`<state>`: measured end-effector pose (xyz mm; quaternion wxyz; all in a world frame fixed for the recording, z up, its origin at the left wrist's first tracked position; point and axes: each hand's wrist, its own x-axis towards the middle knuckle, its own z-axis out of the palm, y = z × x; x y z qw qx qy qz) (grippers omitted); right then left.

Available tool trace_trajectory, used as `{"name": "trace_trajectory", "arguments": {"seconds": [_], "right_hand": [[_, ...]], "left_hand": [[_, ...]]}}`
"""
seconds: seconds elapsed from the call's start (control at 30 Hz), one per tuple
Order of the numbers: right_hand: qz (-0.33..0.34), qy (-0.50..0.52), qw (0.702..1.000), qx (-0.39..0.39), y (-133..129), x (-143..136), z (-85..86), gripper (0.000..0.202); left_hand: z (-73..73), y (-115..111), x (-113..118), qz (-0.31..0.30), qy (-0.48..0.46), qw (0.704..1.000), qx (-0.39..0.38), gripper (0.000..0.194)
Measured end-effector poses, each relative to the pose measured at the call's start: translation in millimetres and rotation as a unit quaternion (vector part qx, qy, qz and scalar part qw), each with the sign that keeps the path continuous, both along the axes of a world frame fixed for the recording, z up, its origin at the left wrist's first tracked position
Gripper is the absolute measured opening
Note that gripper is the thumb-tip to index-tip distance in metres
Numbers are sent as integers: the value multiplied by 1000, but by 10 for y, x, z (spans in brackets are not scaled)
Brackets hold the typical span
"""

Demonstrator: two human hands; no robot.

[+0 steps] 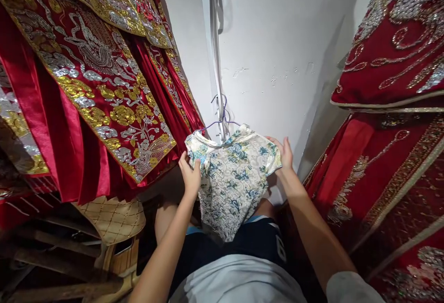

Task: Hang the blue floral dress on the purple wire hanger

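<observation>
A short-sleeved floral top (pixel 236 173), cream with blue and green flowers, hangs in front of me from a purple hanger (pixel 225 108). My left hand (pixel 190 172) grips its left sleeve, thumb in front and fingers partly behind the cloth. At the opposite sleeve, my right hand (pixel 283 154) holds the fabric from its outer edge; the thumb points up, and the sleeve covers part of the fingers. The top's hem droops toward my lap.
Red gowns with gold and silver embroidery (pixel 121 108) hang at the left, and another beaded red gown (pixel 391 76) at the right. A white wall (pixel 277 39) with a narrow vertical strip (pixel 210 30) stands ahead. A wooden chair with a quilted golden cover (pixel 113 217) is lower left.
</observation>
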<state>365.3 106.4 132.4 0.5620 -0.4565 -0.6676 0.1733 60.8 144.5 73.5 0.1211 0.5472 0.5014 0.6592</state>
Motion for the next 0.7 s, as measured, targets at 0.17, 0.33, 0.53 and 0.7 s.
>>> {"name": "trace_trajectory", "arguments": {"seconds": [0.17,0.33,0.53,0.7], "right_hand": [[123,83,988,-44,-76,59,66,37],[109,179,976,-50,-48,-97,227,18],[118,346,930,-38,-26,-46,377,17],[76,387,919,3,-43,31,456,14]], "left_hand": [[522,301,-86,-15,130,991,-2,53],[942,584,23,-65,155,986,12,46],[1406,558,278,-158,192,964,95,52],[1592,295,227,12,251,963,94,40]]}}
